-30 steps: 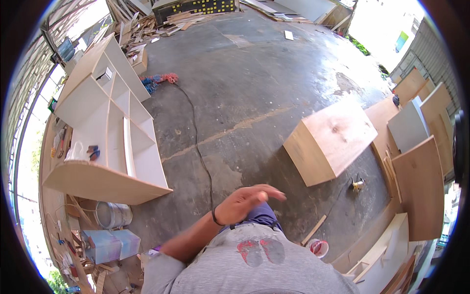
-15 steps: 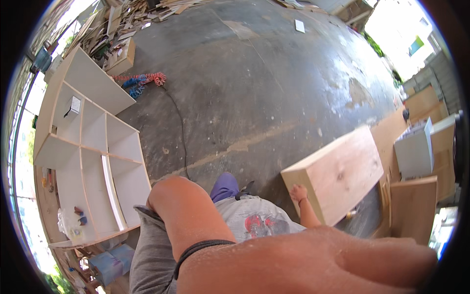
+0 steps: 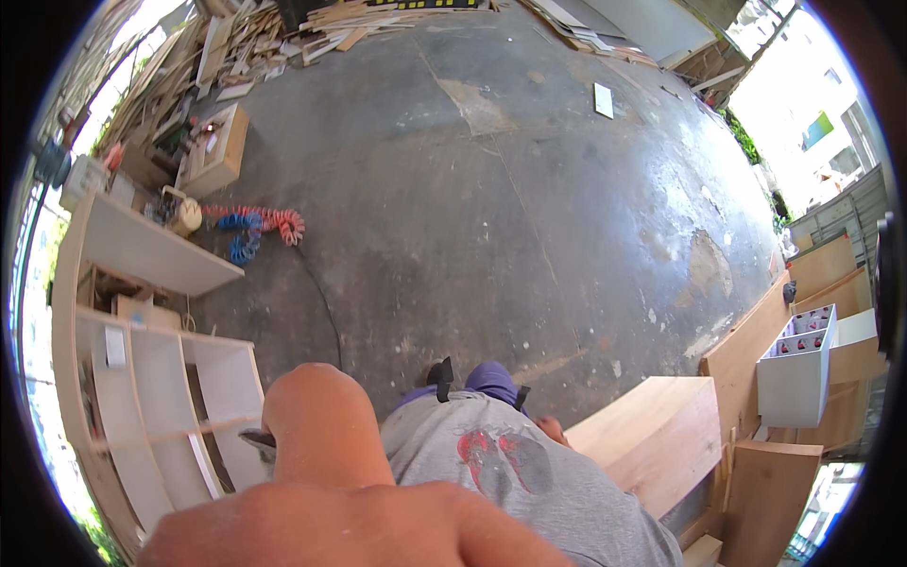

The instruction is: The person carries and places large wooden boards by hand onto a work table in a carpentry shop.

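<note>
On my right a long pale wooden box point(image 3: 652, 430) slants away from my body. My right hand point(image 3: 552, 430) grips its near left end; the shirt covers most of that hand and the wrist. My left arm is bent up close in front of me, its elbow pointing forward. The back of what looks like my left hand point(image 3: 350, 529) fills the lower edge, and its fingers are out of sight.
To the left stands a white compartment shelf unit point(image 3: 156, 236). A red and blue coiled hose point(image 3: 274, 225) and a dark cable lie on the concrete floor. Scrap wood point(image 3: 331, 42) is heaped far left. At right are a white divided box point(image 3: 794, 392) and brown boards point(image 3: 770, 487).
My view has shifted, showing more of the far floor. The wooden box now appears lower and closer to my body, with my right hand still at its end. My raised left hand has moved left.
</note>
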`<state>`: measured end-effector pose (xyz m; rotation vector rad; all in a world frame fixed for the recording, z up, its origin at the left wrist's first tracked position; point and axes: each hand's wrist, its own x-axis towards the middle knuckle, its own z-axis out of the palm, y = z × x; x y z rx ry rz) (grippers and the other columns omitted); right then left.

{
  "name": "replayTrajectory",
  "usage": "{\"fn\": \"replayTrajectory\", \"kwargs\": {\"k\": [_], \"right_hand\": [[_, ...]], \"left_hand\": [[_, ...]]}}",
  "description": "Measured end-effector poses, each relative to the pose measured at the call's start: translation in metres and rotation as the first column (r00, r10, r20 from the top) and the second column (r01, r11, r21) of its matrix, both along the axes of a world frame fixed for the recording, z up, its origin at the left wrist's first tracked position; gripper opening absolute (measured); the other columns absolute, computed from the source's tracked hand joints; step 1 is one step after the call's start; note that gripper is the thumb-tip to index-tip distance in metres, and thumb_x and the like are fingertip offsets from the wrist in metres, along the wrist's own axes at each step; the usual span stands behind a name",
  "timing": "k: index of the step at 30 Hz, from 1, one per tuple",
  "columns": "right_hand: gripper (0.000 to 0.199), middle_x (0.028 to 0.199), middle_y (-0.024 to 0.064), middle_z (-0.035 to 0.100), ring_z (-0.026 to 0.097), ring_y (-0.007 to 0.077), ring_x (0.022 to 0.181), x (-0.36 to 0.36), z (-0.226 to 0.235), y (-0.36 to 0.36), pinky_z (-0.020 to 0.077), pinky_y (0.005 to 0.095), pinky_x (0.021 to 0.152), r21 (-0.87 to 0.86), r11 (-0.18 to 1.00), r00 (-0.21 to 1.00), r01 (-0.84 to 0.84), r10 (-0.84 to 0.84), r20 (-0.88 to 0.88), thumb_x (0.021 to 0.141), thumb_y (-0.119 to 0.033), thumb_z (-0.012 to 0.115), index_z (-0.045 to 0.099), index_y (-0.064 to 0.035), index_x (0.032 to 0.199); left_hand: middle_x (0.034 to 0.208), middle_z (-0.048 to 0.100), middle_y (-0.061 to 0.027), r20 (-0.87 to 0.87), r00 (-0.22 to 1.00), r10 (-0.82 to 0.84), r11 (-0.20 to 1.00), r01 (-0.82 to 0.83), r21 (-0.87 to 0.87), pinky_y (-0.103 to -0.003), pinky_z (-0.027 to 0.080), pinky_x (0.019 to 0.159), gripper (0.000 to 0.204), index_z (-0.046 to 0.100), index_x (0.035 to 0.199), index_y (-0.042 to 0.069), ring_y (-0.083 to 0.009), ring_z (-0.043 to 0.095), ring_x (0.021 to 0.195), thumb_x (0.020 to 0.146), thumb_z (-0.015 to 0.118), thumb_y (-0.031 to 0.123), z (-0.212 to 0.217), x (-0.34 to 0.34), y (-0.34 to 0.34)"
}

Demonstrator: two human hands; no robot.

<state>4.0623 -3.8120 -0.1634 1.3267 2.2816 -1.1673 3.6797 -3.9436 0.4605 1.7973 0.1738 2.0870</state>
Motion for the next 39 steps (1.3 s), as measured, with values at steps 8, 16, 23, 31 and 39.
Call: {"fn": "replayTrajectory", "kwargs": {"k": [8, 16, 23, 31, 39], "right_hand": [[0.026, 0.075, 0.0086, 0.061, 0.059, 0.0257, 0.075, -0.082, -0.023, 0.132, 0.0457, 0.0404, 0.058, -0.189, 0.937, 0.915, 0.295, -0.22, 0.338, 0.076, -0.03, 0.049, 0.061, -0.011, 0.089], [0.025, 0.078, 0.0064, 0.059, 0.057, 0.0234, 0.074, -0.282, -0.033, 0.435, 0.0434, 0.0395, 0.055, -0.267, 0.962, 0.967, -0.055, 0.118, 0.226, 0.079, -0.029, 0.046, 0.058, -0.0139, 0.094], [0.015, 0.074, 0.0063, 0.059, 0.053, 0.0191, 0.054, -0.618, 0.107, 0.77, 0.0401, 0.0346, 0.044, -0.485, 0.728, 0.618, 0.486, -0.678, -0.398, 0.082, -0.013, 0.05, 0.053, -0.0068, 0.096], [0.016, 0.09, 0.002, 0.061, 0.056, 0.0204, 0.089, -0.61, -0.072, 0.857, 0.0459, 0.0345, 0.074, 0.102, 0.918, 0.892, -0.384, 0.34, 0.298, 0.074, -0.025, 0.052, 0.062, -0.0161, 0.082], [0.018, 0.088, 0.0024, 0.061, 0.057, 0.0206, 0.083, -0.784, -0.042, 1.08, 0.0452, 0.0387, 0.069, -0.255, 0.952, 0.889, 0.171, -0.037, 0.456, 0.077, -0.026, 0.05, 0.063, -0.0152, 0.082]], "left_hand": [[0.067, 0.046, 0.0018, -0.065, 0.982, 0.177, 0.977, -0.168, 0.129, -0.023, 0.027, 0.054, 0.036, 0.045, 0.12, 0.014, -0.0083, 0.04, 0.056, 0.086, 0.043, 0.026, -0.015, -0.15, 0.233], [0.058, 0.045, 0.0075, -0.039, 0.918, 0.394, 0.882, -0.365, 0.298, -0.02, 0.024, 0.046, 0.037, 0.044, 0.123, 0.02, -0.0037, 0.038, 0.046, 0.086, 0.045, 0.022, 0.014, -0.296, 0.437], [0.061, 0.054, -0.0078, -0.132, 0.633, 0.763, 0.599, -0.614, 0.513, -0.026, 0.041, 0.048, 0.048, 0.051, 0.1, -0.004, -0.0143, 0.052, 0.049, 0.087, 0.043, 0.041, -0.057, -0.464, 0.588], [0.076, 0.059, -0.0098, -0.556, 0.82, 0.137, 0.006, -0.562, -0.827, -0.03, 0.043, 0.059, 0.051, 0.045, 0.118, 0.001, -0.0201, 0.055, 0.065, 0.082, 0.049, 0.038, -0.271, -0.643, 0.838], [0.094, 0.059, -0.0108, -0.184, 0.954, -0.238, -0.047, -0.2, -0.979, -0.033, 0.045, 0.077, 0.053, 0.046, 0.116, 0.002, -0.0197, 0.057, 0.085, 0.079, 0.055, 0.039, -0.394, -0.83, 1.097]]}}
